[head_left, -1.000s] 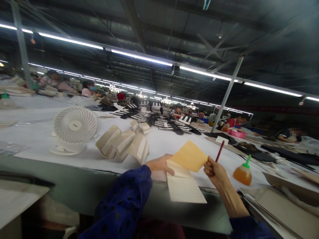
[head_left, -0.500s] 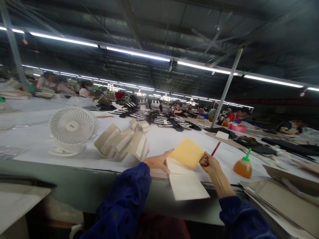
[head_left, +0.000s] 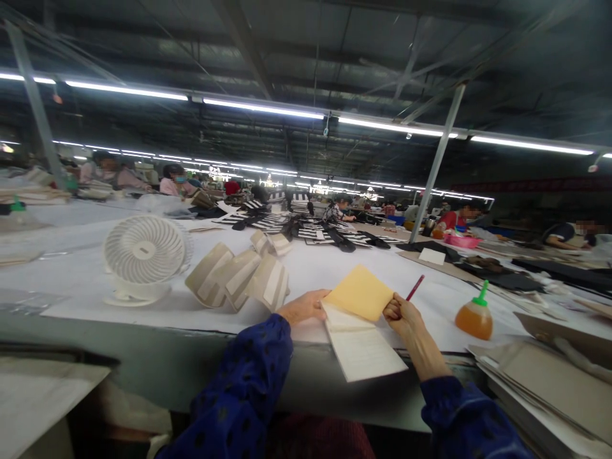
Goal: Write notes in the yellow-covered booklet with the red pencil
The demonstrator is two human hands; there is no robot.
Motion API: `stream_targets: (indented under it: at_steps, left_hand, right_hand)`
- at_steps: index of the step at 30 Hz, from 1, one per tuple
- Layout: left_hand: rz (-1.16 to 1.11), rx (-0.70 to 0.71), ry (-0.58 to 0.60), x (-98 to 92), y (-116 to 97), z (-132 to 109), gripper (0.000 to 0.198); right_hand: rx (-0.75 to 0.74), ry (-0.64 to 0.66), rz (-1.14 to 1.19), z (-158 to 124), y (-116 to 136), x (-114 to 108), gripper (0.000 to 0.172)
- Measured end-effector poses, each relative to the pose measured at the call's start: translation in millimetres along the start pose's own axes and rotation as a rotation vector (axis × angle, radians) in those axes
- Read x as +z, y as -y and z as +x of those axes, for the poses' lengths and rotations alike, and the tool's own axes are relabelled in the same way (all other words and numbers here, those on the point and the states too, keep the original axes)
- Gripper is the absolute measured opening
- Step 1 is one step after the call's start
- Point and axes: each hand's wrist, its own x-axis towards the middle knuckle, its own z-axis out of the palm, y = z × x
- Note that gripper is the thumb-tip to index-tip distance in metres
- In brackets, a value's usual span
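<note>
A small notebook lies open at the table's front edge, with a yellow cover (head_left: 361,293) tilted up and white pages (head_left: 366,352) hanging over the edge below it. My left hand (head_left: 305,307) grips the notebook's left side near the fold, fingers partly behind the cover. At the cover's right corner, my right hand (head_left: 404,319) is closed in a pinch. A dark red pen (head_left: 415,288) sticks up from the same right hand. Whether the pages carry writing is too blurred to tell.
Left of my hands stand curved beige striped pieces (head_left: 239,277) and a white fan (head_left: 146,252). A bottle of amber liquid with a green nozzle (head_left: 474,317) is on the right, near stacked boards (head_left: 549,389). Black and white strips (head_left: 306,226) pile up farther back; several people work beyond.
My left thumb has drawn up from the lower page to the notebook's edge. The hanging pages have swung slightly right. My right hand keeps its hold, and the view has shifted a little.
</note>
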Motion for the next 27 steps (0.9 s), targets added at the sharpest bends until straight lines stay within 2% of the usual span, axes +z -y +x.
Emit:
stream_targets:
  at_steps: [3, 8, 11, 14, 19, 24, 27]
  left_hand:
    - [0.058, 0.011, -0.060, 0.1, 3, 5, 0.068]
    - [0.144, 0.075, -0.129, 0.6, 12, 14, 0.069]
    - [0.263, 0.051, -0.258, -0.2, 16, 16, 0.054]
    - [0.354, 0.014, -0.367, -3.0, 21, 17, 0.058]
    - [0.363, 0.058, -0.369, -7.3, 28, 22, 0.079]
    - [0.400, 0.055, -0.362, -6.4, 23, 23, 0.045]
    - [0.381, 0.006, -0.382, -4.7, 21, 21, 0.043]
  right_hand:
    - [-0.005, 0.011, -0.003, -3, -3, 3, 0.038]
    - [-0.039, 0.021, -0.058, -5, -9, 9, 0.039]
    - [-0.050, 0.042, -0.131, -8, -15, 13, 0.039]
    - [-0.067, 0.072, -0.209, -11, -22, 15, 0.040]
    - [-0.145, 0.141, -0.284, -15, -26, 18, 0.038]
    - [-0.196, 0.216, -0.299, -17, -24, 25, 0.036]
    - [-0.219, 0.237, -0.297, -19, -21, 28, 0.039]
